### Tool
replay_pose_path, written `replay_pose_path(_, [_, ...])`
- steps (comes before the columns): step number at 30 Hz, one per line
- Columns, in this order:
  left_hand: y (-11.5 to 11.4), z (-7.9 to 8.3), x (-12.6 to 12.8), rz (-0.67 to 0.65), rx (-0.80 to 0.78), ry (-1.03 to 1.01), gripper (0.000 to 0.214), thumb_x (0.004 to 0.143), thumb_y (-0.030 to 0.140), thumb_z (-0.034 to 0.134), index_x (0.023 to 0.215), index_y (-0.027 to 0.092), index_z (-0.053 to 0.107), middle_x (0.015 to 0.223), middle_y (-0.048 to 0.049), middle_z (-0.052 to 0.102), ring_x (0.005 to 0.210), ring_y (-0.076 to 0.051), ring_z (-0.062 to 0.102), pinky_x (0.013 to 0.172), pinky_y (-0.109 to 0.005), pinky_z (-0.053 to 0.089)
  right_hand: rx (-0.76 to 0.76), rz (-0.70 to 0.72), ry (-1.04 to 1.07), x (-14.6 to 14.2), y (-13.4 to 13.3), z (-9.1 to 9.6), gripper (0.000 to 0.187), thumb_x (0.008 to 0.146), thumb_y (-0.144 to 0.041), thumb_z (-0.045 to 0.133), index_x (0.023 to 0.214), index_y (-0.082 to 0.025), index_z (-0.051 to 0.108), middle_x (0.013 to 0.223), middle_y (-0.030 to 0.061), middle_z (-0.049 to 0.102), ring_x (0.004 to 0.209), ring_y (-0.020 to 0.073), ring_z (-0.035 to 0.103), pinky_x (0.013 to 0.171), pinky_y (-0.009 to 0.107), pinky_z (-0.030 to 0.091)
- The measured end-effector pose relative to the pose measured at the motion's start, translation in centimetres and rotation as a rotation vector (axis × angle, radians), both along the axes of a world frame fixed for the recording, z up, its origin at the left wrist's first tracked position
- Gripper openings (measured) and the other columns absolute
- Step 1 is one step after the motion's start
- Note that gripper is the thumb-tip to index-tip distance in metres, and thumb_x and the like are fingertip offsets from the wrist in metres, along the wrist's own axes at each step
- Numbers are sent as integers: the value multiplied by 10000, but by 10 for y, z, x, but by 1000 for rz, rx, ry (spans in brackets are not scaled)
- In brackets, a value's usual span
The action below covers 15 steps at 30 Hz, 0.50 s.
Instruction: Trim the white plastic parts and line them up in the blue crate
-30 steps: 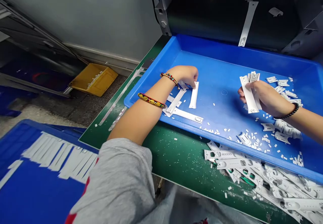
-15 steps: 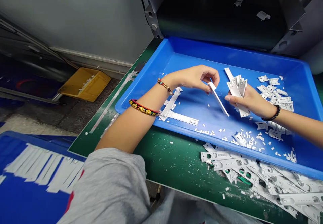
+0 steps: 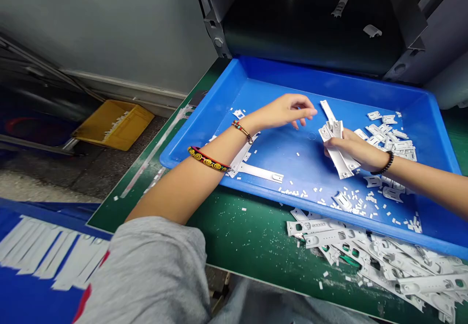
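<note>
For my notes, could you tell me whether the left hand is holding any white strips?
No, the left hand is open and empty above the tray; the strips are in the right hand.

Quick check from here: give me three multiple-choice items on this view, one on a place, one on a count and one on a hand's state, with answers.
1. Where is the yellow tray?
A. On the floor left of the green bench
B. On the bench
C. On a shelf

2. How many bracelets are on the left forearm?
A. One
B. Two
C. Four

3. What is the left hand doing?
A. Pressing on the bench
B. Holding the yellow tray
C. Hanging open, holding nothing

Answers:
1. A: it lies on the floor beyond the bench's edge.
2. B: a beaded band and a coiled-pattern bangle.
3. C: its fingers are empty above the blue tray.
</note>
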<state>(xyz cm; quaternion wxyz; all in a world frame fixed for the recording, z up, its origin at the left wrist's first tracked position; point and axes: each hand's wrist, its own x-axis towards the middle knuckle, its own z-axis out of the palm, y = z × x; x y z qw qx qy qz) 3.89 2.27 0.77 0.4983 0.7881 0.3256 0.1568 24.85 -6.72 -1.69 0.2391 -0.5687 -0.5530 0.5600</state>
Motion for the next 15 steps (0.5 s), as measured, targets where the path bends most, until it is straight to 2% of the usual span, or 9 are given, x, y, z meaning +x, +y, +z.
replay_pose_path(2, [7,-5,-3,133,122,83,252,920,319,529,1046,127,635,1126,-118,671,953,-162,644,847,-312,535,-114,30,32,1,2,2,214,732,-370,593,822,-214,478,668,40,625,520,166,534,446,284,402])
replay_pose_path(3, [10,-7,-5,185,186,157,255,921,298,517,1067,123,633,1169,-126,655,1009,-182,633,900,-331,521,-118,28,42,3,4,2,208,736,-363,580,837,-212,478,683,51,635,521,171,544,441,284,406])
replay_pose_path(6, [14,-11,-12,248,363,492,350,911,265,514,1212,106,593,1325,-163,568,1239,-272,526,1053,-400,438,48,-64,-28,14,16,0,281,734,-335,592,932,-226,427,743,35,622,531,170,546,452,284,410])
replay_pose_path(8, [14,-8,-19,222,439,734,442,889,285,556,1288,94,556,1404,-189,500,1335,-331,426,1090,-443,398,186,-160,-205,25,26,-3,361,739,-307,607,1009,-236,379,752,15,591,523,172,532,473,295,412])
replay_pose_path(10, [15,0,-27,202,475,909,483,873,326,587,1296,95,562,1412,-196,499,1344,-361,395,1081,-465,397,323,-192,-455,37,37,-6,424,768,-310,606,1106,-219,366,794,39,596,581,206,566,531,322,432])
replay_pose_path(13, [19,15,-43,290,447,1087,519,880,371,579,1323,101,566,1401,-203,526,1282,-374,441,1023,-484,426,479,-119,-797,47,48,-13,505,829,-404,588,1221,-167,374,935,132,638,751,298,630,610,361,437])
replay_pose_path(15, [24,21,-53,366,392,1177,551,847,408,621,1305,102,595,1354,-200,569,1218,-389,483,980,-503,438,499,-32,-941,49,50,-17,554,854,-466,572,1256,-137,379,1001,177,652,819,338,641,620,361,422])
